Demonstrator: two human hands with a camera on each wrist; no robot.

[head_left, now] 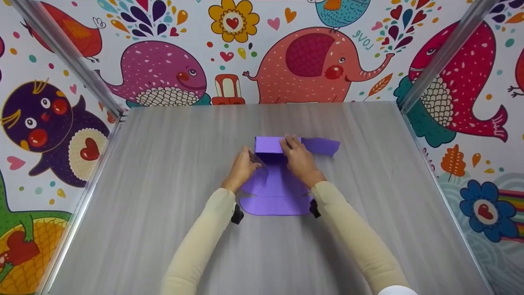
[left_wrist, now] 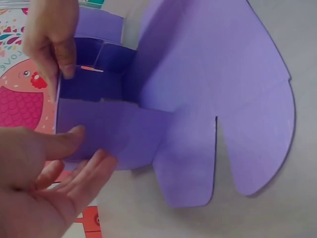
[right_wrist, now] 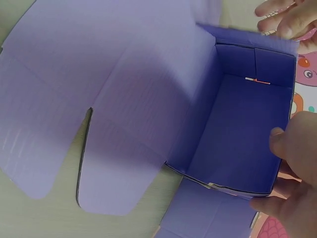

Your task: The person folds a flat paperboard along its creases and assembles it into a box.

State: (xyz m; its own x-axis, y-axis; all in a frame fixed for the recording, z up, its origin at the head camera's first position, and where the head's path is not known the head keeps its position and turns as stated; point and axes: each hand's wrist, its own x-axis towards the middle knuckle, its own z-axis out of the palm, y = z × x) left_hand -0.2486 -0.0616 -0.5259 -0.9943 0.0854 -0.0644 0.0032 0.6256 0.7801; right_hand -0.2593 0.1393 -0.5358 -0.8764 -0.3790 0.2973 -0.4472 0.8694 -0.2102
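A purple cardboard box (head_left: 268, 144), partly folded, lies on the table with its long lid panel (head_left: 282, 184) spread towards me. My right hand (head_left: 301, 162) pinches the far wall, thumb inside and fingers outside. At the box's left end, my left hand (head_left: 242, 168) touches the outer face of a side flap (left_wrist: 116, 126) with thumb and loosely straight fingers. That flap stands raised beside the end wall. Another side flap (head_left: 323, 146) sticks out to the right. In the right wrist view, the box's inside floor (right_wrist: 242, 124) shows, with a small slot near the left end wall.
The grey wood-grain table (head_left: 163, 164) extends around the box. Metal frame posts (head_left: 69, 57) rise at the back corners, and printed cartoon walls (head_left: 229, 53) stand behind and at both sides. Slotted lid tabs (left_wrist: 188, 183) spread over the tabletop.
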